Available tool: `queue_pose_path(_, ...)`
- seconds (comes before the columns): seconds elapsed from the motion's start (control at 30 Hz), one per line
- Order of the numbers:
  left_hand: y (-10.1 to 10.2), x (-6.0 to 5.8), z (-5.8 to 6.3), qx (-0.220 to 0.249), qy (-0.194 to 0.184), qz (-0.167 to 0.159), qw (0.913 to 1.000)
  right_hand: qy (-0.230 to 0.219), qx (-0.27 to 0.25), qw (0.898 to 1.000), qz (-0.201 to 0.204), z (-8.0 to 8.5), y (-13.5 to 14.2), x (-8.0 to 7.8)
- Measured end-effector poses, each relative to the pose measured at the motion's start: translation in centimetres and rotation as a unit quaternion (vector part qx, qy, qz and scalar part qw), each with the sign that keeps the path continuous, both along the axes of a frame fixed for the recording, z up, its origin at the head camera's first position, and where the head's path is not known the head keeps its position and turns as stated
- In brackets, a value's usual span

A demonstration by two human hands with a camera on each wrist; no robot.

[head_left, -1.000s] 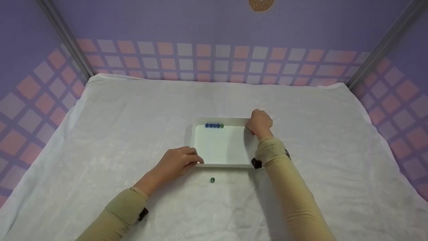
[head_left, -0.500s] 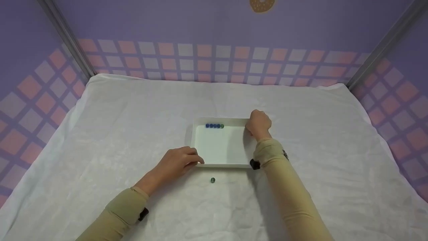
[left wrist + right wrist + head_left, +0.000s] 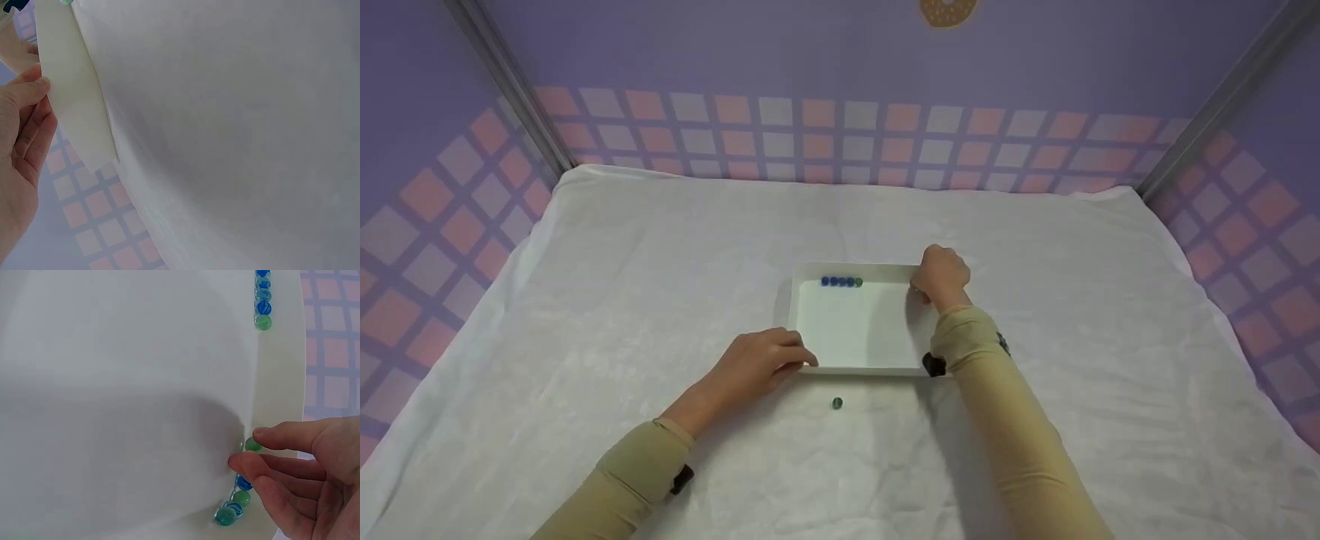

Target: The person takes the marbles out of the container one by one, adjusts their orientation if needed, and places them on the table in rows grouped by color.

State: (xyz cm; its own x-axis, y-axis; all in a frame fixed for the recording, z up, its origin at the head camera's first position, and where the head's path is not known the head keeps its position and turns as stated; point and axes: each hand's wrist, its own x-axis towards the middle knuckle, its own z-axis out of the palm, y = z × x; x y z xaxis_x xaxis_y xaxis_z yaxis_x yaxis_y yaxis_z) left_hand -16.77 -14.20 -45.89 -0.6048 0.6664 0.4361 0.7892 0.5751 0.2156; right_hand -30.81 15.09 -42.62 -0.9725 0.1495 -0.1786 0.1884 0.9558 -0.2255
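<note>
A white tray lies on the cloth. My left hand pinches its near left corner; the left wrist view shows thumb and fingers on either side of the tray wall. At the far right corner is my right hand. In the right wrist view its thumb and index finger pinch a green marble beside the wall. Under those fingers sit several more, including a blue marble and a teal marble. Along the far wall runs a row of blue marbles ending in a green marble.
A dark green marble lies on the white cloth, just in front of the tray. Purple panels with pink and white squares border the back and both sides. Grey posts stand in the corners.
My right hand and forearm have shifted very slightly at the far right corner. The left hand, tray, row of marbles and loose marble stay in place.
</note>
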Motion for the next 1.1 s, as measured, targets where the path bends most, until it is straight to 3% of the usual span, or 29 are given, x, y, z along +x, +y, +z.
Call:
queue_pose_path(0.33, 0.1, 0.2, 0.0, -0.005, -0.009, 0.011, 0.9999, -0.022, -0.007, 1.0, 0.011, 0.4, 0.2, 0.1)
queue_pose_path(0.57, -0.1, 0.2, -0.2, 0.0, -0.002, 0.009, 1.0, -0.023, -0.003, 0.999, 0.028, 1.8, 0.6, -0.2)
queue_pose_path(0.87, -0.2, 0.1, -0.2, -0.005, -0.007, 0.012, 0.9999, 0.022, -0.019, 0.998, 0.053, 4.1, 0.9, 0.4)
queue_pose_path(1.1, 0.1, 0.1, -0.1, -0.004, -0.009, 0.012, 0.9999, 0.089, -0.075, 0.99, 0.085, 4.7, 1.2, 2.0)
